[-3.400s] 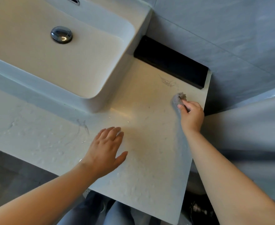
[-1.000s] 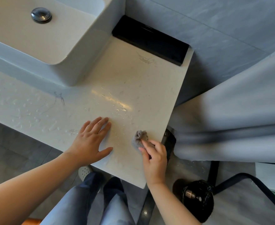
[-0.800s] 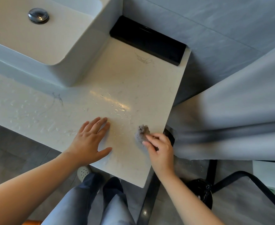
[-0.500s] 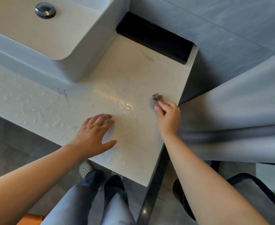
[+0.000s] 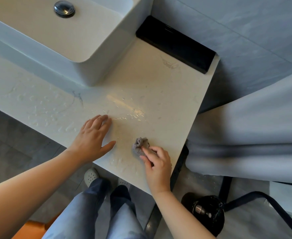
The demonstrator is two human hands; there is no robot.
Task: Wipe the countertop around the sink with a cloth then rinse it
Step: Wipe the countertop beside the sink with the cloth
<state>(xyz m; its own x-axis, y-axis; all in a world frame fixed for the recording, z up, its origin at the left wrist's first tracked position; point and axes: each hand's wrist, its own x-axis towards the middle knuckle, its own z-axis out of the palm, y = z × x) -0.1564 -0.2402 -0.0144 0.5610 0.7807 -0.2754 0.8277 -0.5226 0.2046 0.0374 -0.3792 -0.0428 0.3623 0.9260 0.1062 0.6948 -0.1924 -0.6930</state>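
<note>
Right hand pinched the balled grey cloth under its fingertips, near the countertop front edge. Left hand lay flat, empty, beside it. Cloth looked soft, light, probably damp; best bunched whole.

My only view is head-worn, looking steeply down from close above the countertop, facing the wall behind it. The sink sits upper left of frame, the floor along the bottom.
</note>
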